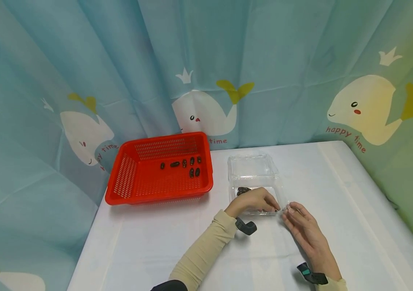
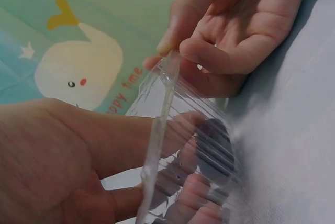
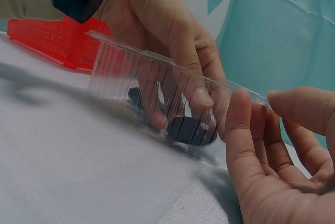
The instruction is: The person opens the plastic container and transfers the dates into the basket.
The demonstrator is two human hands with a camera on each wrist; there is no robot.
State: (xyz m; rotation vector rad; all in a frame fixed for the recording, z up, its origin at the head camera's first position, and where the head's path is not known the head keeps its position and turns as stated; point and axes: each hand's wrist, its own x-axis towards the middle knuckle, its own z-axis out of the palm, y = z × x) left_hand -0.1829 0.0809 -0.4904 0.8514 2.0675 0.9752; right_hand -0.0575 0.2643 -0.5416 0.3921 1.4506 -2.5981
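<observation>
A clear plastic clamshell box [image 1: 253, 176] lies with its lid folded back. My left hand [image 1: 255, 199] reaches into its near-right part, thumb and fingers about a dark oval date [image 3: 189, 131] low against the wall. Other dark dates [image 1: 243, 190] lie in the box to the left, partly covered by that hand. At the near-right corner, my right hand [image 1: 307, 230] pinches the box rim [image 2: 170, 69] between thumb and fingers. The left fingertips show only blurred through the ribbed plastic in both wrist views.
To the left stands a red perforated basket [image 1: 159, 198] with several dark dates [image 1: 191, 172] spread over its floor. Both items are on a white cloth-covered table [image 1: 148, 250]. A blue-green curtain [image 1: 282, 48] with whale prints hangs behind the table and along its sides.
</observation>
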